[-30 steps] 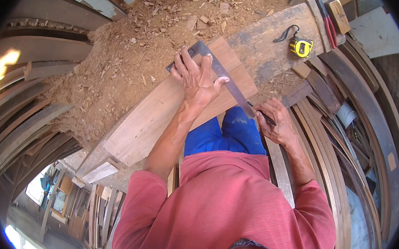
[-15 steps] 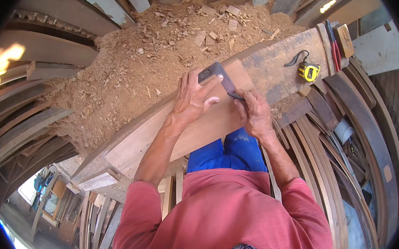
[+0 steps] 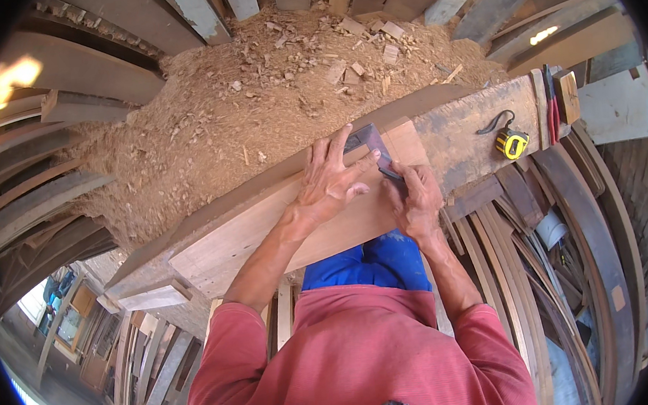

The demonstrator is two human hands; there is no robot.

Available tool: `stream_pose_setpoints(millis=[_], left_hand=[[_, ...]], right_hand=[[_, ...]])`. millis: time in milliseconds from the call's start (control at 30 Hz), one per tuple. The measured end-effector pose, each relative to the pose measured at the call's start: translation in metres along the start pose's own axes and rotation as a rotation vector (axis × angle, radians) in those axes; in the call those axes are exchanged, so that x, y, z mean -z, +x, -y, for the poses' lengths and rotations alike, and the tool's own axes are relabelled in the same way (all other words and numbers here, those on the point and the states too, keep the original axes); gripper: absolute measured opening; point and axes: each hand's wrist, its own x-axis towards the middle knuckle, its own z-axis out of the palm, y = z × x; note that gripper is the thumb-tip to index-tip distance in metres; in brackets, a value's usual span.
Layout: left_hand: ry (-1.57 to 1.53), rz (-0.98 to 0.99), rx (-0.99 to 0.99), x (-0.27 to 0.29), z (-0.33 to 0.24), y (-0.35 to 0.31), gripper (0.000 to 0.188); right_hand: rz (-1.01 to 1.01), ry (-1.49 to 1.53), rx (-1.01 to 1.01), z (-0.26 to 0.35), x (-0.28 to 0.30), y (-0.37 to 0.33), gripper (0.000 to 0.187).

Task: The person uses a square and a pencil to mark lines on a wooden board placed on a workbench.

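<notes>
A pale wooden board [image 3: 303, 227] lies slantwise on a thick timber bench. Across its right part sits a dark L-shaped square [image 3: 369, 136]. My left hand [image 3: 328, 178] presses on the square with outstretched, spread fingers, the index finger lying along it and the thumb on the board. My right hand [image 3: 417, 201] is closed in a pinch on a slim dark tool [image 3: 392, 173], its tip beside the square's blade. Fingers hide most of that tool, so its exact kind does not show.
A yellow tape measure [image 3: 512, 143] with a dark strap lies on the timber bench [image 3: 455, 127]. Red-handled pliers [image 3: 552, 112] stand at its right end. Shavings and wood chips [image 3: 254, 94] cover the ground beyond. Stacked planks [image 3: 496, 257] crowd both sides.
The view has shifted slightly, so the bench and tape measure sit lower and further right. Both hands keep their places at the square; the right hand's tool stays by the blade.
</notes>
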Motion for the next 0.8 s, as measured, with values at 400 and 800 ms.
stream_pose_setpoints(millis=[400,800], left_hand=[[-0.052,-0.001,0.017,0.001,-0.0015,-0.0001,0.088],[-0.049,-0.001,0.005,-0.0009,-0.0001,0.0004,0.09]], right_hand=[[-0.001,0.015,0.008,-0.0066,-0.0039,-0.0012,0.037],[0.026,0.013,-0.033,-0.003,0.0007,0.0023,0.032]])
